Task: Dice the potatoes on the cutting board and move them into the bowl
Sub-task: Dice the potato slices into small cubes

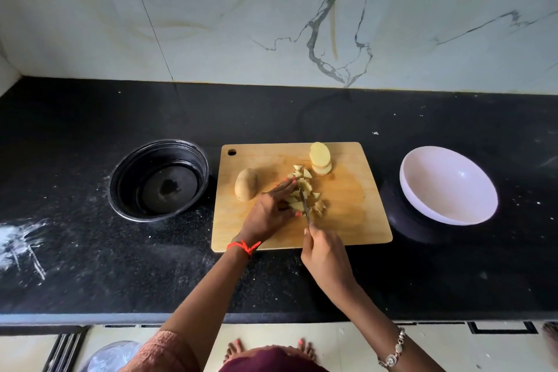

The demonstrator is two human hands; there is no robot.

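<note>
At the far left edge of the black counter [90,118] we see a smear of white powder [21,238]. Right of it, just beside the left edge of the cutting board [356,211], stands a dark round pan [159,180], upright and with nothing in it that we can make out.

On the board, a whole unpeeled potato [246,188] lies near the left edge. Our left hand [268,213], a red thread [244,246] tied at its wrist, lies flat with fingers stretched out, pressing down on the pile of diced potato pieces [303,192] in the middle of the board; the fingers are spread over the pieces rather than closed round them. Just right of those fingers, the knife [305,205] has its blade down among the pieces, pointing towards the board's far edge. Our right hand [324,254], over the board's near edge, is clamped round the knife's handle; a bracelet [394,352] sits on that wrist.

Towards the far edge of the board, right of centre, a stack of round potato slices [320,160] rests just beyond the diced pile.

Off the board's right edge, near it but apart, the white bowl [453,190] sits on the counter, tilted, holding no potato.
</note>
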